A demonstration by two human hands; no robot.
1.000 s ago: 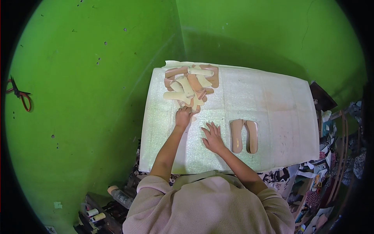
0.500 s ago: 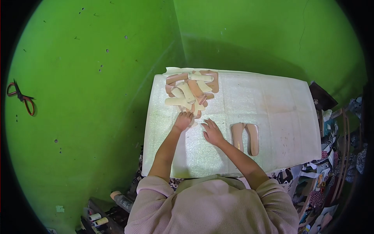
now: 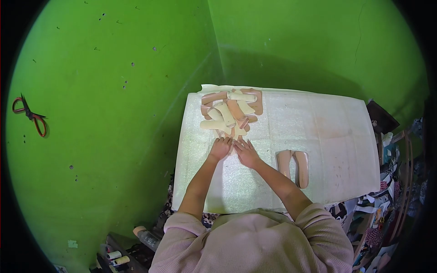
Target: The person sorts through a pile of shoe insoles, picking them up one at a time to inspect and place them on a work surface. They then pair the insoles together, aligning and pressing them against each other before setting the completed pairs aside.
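Note:
A heap of tan and cream shoe upper pieces (image 3: 224,111) lies on the far left of the white-covered table (image 3: 337,136). At the heap's near edge, my left hand (image 3: 221,148) is closed with fingers curled down; whatever it grips is mostly hidden. My right hand (image 3: 246,154) is just beside it, palm down, fingers apart, its fingertips close to those of the left. Farther right lie two tan shoe soles (image 3: 284,164), side by side and lengthwise; the right-hand sole (image 3: 302,169) shows its thick side edge.
Red-handled scissors (image 3: 30,115) hang on the green wall (image 3: 109,136) at left. Thread spools (image 3: 120,260) and a bottle (image 3: 146,237) stand low at the left. Fabric scraps (image 3: 373,232) crowd a rack beyond the table's right side, near a dark box (image 3: 381,116).
My right hand has come in beside my left hand at the heap's near edge. The whole view has shifted slightly, with the table appearing lower and farther right.

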